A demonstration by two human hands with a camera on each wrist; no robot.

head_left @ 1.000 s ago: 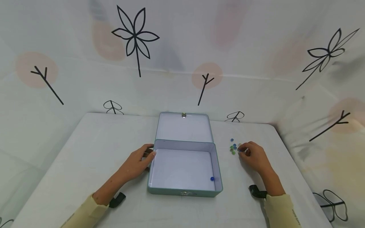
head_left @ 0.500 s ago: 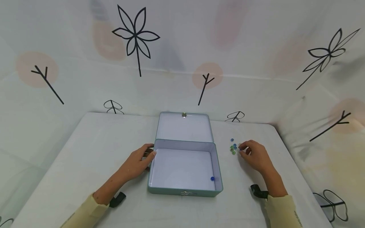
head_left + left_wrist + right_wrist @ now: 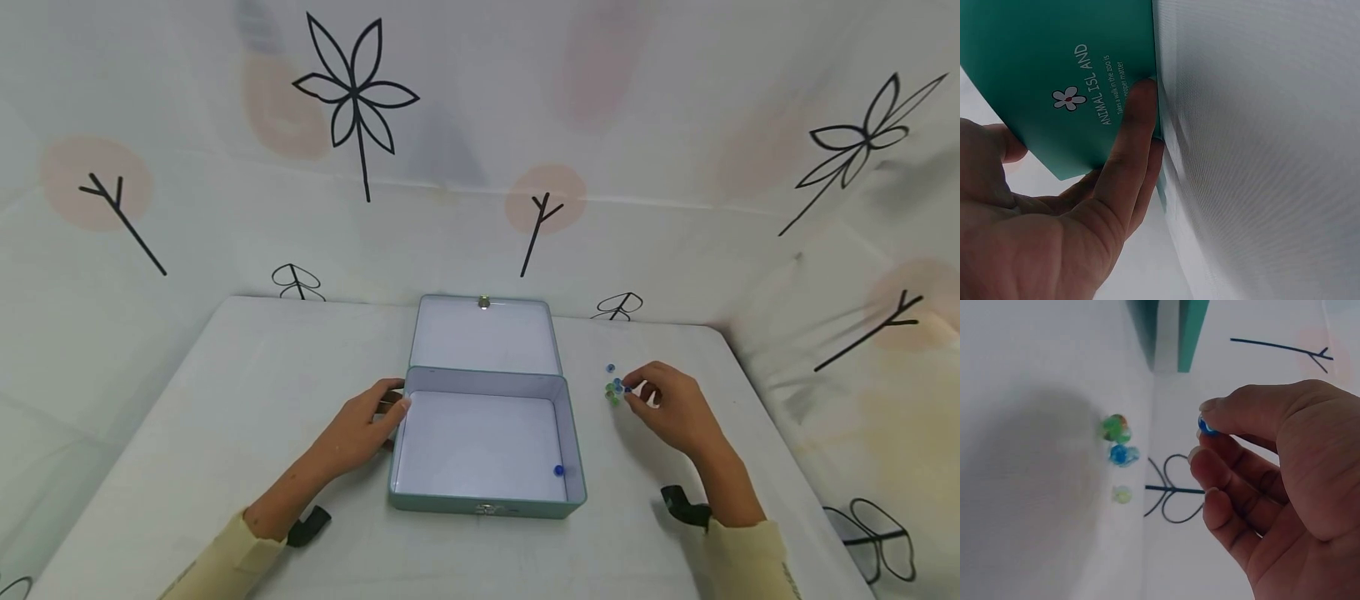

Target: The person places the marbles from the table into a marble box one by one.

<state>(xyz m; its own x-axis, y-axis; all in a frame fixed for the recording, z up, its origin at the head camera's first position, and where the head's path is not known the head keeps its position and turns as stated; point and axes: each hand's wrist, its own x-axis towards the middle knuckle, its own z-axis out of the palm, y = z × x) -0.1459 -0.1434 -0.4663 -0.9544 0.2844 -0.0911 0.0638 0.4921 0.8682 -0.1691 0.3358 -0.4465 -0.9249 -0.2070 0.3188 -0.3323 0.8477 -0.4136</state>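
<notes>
Nearest to me, two pale yellow sleeves [image 3: 225,558] come in from the near edge. Beyond them the box [image 3: 476,502] stands open mid-table, and I judge the work to be at an early stage: just one blue marble [image 3: 558,471] lies inside, toward the near right corner.

On the left, my left hand [image 3: 365,425] grips the box's left wall, thumb at the rim and fingers nearly straight, close beside each other against the outside. Well to the right, my right hand [image 3: 672,408] has thumb and forefinger clamped on a pinched marble [image 3: 1207,427], also blue; its other fingers bend inward and hold nothing I can see. That marble is outside the box and looks clear of the table [image 3: 315,342]. Just left of those fingertips, the loose marbles [image 3: 1119,454] lie on the tabletop — these are what I'd call left over. Farther off, the lid [image 3: 483,337] lies back from the box's far side, so opening is done. A backdrop [image 3: 450,242] with line drawings hangs farthest.

My count, near to far: two sleeves, one box, one marble in it, two hands, one marble pinched, at least six loose — blue, green and one pale, too crowded for me to fix exactly — one lid, one backdrop.
</notes>
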